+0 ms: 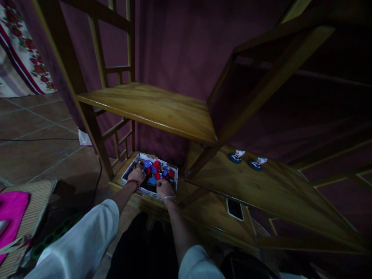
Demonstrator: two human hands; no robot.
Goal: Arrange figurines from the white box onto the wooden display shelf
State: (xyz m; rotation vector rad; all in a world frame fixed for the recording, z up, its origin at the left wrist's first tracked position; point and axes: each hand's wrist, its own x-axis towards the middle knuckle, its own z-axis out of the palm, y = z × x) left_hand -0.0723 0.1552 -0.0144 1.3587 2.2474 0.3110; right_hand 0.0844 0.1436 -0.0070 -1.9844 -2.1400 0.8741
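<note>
A shallow white cardboard box [176, 175] full of small red, blue and dark figures [157, 166] stands on the low wooden shelf. Into its left end reaches my left hand [137, 174], a red bead bracelet at the wrist; its fingers are bent down among the dark pieces. My right hand [164, 188], with a silver bangle, is at the box's front right, fingers curled in beside the red and blue pieces. What either hand grips is too small and dark to make out.
Two small figurines on dark round bases, one figurine [237, 155] left of the other figurine [257, 163], stand on the shelf to the right. Below them lies a phone [235, 209]. A wooden shelf board [151, 108] overhangs the box. Bright pink cloth [13, 213] lies at far left.
</note>
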